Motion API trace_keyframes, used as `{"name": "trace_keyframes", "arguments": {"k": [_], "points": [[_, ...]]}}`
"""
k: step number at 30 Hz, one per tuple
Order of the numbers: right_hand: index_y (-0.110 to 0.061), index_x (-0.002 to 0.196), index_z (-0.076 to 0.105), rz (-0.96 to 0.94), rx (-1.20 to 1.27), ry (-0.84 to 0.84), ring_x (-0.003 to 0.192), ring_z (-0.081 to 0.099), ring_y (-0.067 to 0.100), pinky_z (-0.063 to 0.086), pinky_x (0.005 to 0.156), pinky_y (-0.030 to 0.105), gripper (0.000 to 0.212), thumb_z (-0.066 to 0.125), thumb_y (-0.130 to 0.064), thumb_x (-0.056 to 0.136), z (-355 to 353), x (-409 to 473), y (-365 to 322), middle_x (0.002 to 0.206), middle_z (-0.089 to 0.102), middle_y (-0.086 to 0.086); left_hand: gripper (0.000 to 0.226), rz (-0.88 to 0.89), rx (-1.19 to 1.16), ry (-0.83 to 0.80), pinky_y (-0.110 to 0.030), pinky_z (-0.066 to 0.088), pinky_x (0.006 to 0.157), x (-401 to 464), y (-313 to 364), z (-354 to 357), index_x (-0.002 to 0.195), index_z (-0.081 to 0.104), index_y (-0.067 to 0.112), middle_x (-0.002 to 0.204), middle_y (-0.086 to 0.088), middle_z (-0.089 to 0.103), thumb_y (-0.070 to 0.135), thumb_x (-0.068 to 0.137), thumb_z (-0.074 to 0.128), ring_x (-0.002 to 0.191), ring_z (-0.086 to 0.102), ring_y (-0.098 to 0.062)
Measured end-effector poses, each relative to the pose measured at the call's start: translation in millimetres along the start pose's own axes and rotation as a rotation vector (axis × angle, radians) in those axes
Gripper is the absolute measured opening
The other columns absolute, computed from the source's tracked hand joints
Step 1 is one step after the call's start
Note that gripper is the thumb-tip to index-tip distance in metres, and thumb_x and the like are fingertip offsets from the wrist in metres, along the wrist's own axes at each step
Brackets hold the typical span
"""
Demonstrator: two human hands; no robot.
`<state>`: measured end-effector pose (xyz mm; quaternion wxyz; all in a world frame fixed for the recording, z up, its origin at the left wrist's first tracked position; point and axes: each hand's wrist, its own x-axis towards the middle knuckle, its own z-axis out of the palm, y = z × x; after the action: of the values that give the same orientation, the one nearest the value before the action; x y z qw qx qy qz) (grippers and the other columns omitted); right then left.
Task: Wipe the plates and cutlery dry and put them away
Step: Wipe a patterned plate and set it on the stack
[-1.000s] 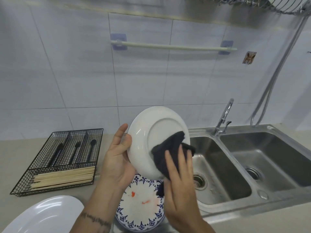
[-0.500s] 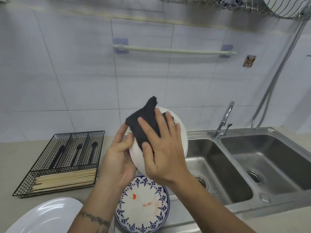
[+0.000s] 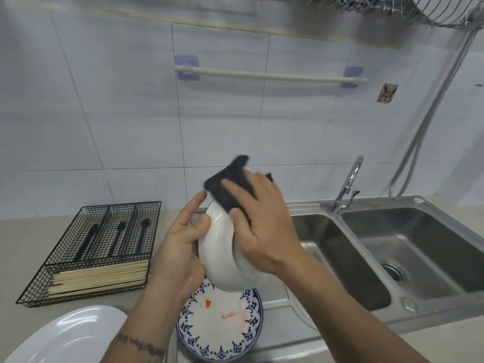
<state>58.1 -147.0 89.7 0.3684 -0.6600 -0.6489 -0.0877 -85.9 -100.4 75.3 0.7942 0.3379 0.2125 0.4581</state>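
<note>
Head view shows the left hand [image 3: 180, 247] gripping the left rim of a white plate [image 3: 222, 260], thumb curled over the edge and forefinger stretched up along it. That plate is held tilted on edge above the counter [image 3: 26, 247], just left of the sink [image 3: 366, 258] and over a blue-patterned plate [image 3: 220, 328] that carries orange smears. Right hand [image 3: 262, 231] lies flat with fingers spread, pressing a dark cloth [image 3: 230, 184] against the upper side of the white plate; a corner of the cloth sticks up past the rim. Left on the counter stands a black wire tray [image 3: 86, 255], with black cutlery [image 3: 117, 237] in its rear compartments and chopsticks [image 3: 99, 279] across the front one. Another white plate [image 3: 65, 334] lies at the bottom left corner. Behind the sink rises the tap [image 3: 348, 184], and a rail [image 3: 269, 76] runs along the tiled wall.
</note>
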Motion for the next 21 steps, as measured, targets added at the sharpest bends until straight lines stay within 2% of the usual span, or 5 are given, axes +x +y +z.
{"name": "trace_keyframes", "arguments": {"k": [4, 8, 11, 17, 21], "points": [[-0.032, 0.140, 0.050, -0.030, 0.006, 0.033, 0.137, 0.034, 0.021, 0.025, 0.111, 0.052, 0.049, 0.037, -0.038, 0.093, 0, 7, 9, 0.149, 0.041, -0.002, 0.047, 0.003, -0.034, 0.002, -0.038, 0.062, 0.076, -1, 1, 3, 0.130, 0.061, 0.024, 0.099, -0.009, 0.077, 0.003, 0.089, 0.051, 0.083, 0.075, -0.020], [-0.040, 0.144, 0.041, 0.259, 0.322, 0.109, 0.132, 0.039, 0.004, 0.032, 0.112, 0.041, 0.049, 0.035, -0.034, 0.096, 7, -15, 41, 0.144, 0.045, -0.014, 0.049, 0.026, -0.051, 0.070, -0.031, 0.062, 0.070, -3, 3, -6, 0.131, 0.062, 0.023, 0.090, -0.003, 0.076, 0.003, 0.087, 0.055, 0.074, 0.071, -0.015], [-0.049, 0.145, 0.030, 0.449, 0.531, 0.079, 0.137, 0.029, -0.008, 0.026, 0.118, 0.039, 0.052, 0.035, -0.033, 0.096, 20, -42, 49, 0.149, 0.036, -0.026, 0.053, 0.044, -0.088, 0.090, -0.029, 0.062, 0.068, -1, 4, -12, 0.129, 0.062, 0.023, 0.092, 0.001, 0.073, 0.006, 0.079, 0.059, 0.075, 0.071, -0.012], [-0.040, 0.154, 0.013, 0.520, 0.542, 0.122, 0.144, 0.010, -0.008, 0.012, 0.122, 0.029, 0.061, 0.033, -0.031, 0.097, 37, -83, 26, 0.160, 0.014, -0.020, 0.046, 0.052, -0.108, 0.139, -0.028, 0.061, 0.071, 5, -6, -11, 0.130, 0.062, 0.022, 0.098, 0.001, 0.065, 0.004, 0.088, 0.055, 0.080, 0.069, -0.012], [-0.050, 0.152, 0.008, 0.392, 0.379, 0.107, 0.147, -0.010, 0.000, 0.000, 0.119, 0.021, 0.061, 0.030, -0.027, 0.099, 40, -99, -3, 0.162, -0.008, -0.019, 0.042, 0.046, -0.131, 0.159, -0.039, 0.052, 0.094, 8, -11, -6, 0.126, 0.063, 0.024, 0.109, -0.005, 0.059, 0.008, 0.089, 0.056, 0.099, 0.061, -0.020]]}}
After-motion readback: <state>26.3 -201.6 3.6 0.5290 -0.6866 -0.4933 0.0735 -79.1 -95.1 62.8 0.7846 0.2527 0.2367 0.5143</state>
